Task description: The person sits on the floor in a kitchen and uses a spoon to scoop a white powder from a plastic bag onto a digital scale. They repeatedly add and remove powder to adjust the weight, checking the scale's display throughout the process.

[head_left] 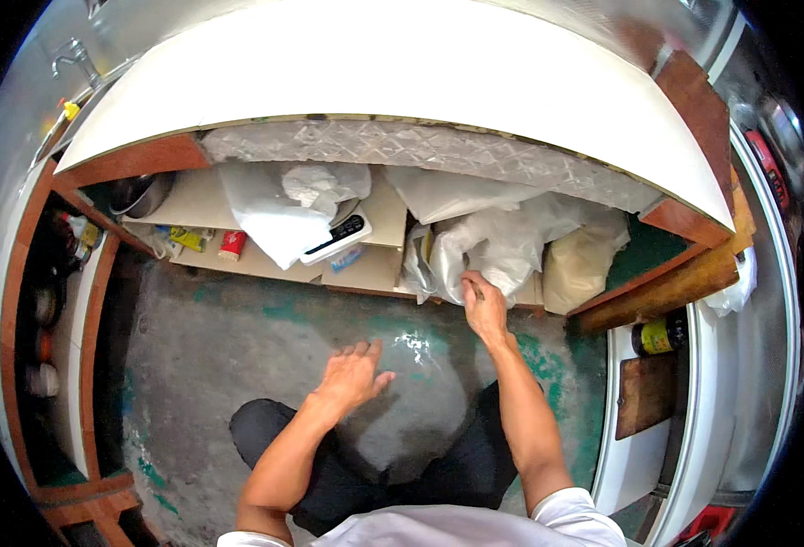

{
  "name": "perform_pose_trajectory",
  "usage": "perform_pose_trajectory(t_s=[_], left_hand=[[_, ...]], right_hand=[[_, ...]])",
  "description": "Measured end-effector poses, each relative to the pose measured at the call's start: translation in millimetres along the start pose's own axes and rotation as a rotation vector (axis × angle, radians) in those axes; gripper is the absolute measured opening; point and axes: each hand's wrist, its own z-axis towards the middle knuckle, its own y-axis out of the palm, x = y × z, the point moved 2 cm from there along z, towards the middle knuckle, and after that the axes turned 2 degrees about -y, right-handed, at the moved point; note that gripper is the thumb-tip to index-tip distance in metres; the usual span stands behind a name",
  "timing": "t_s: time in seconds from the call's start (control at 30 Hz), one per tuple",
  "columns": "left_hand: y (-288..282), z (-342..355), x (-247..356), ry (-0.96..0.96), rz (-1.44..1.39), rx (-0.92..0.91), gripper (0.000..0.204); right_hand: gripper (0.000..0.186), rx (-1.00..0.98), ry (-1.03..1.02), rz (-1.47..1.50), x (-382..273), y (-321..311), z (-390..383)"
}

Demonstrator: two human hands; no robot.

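My right hand (482,305) is at the front of the low shelf, its fingers curled on the rumpled translucent plastic bags (511,246), apparently gripping their edge. My left hand (349,372) hangs over the stained floor with fingers apart and nothing in it. Beside the bags on the right sits a cream sack (577,264). To their left are a white plastic bundle (279,219), a white device with a dark panel (338,239), a red packet (231,244) and yellow tubes (186,237).
A white counter (393,64) overhangs the shelf, with a dark pot (142,191) at its left end. A side cabinet (106,356) stands at left. On the right are a wooden board (644,392), a yellow-labelled bottle (657,335) and white panels. My knees (261,424) are bent below.
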Motion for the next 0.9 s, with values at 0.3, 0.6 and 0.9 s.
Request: perform_pose_trajectory(t_s=[0.3,0.6,0.9], left_hand=[[2.7,3.9,-7.0,0.015,-0.017,-0.025,0.069],[0.1,10.2,-0.2,0.062,-0.016,0.012,0.068],[-0.2,12.7,-2.1,0.061,-0.066,-0.007,0.069]], right_hand=[[0.018,0.042,-0.117,-0.217,-4.7,-7.8,-6.6],[0.016,0.339,-0.066,0.138,-12.8,-45.7,-60.1],[0.023,0.361,0.150,0.734,-124.9,-124.4,-104.8]])
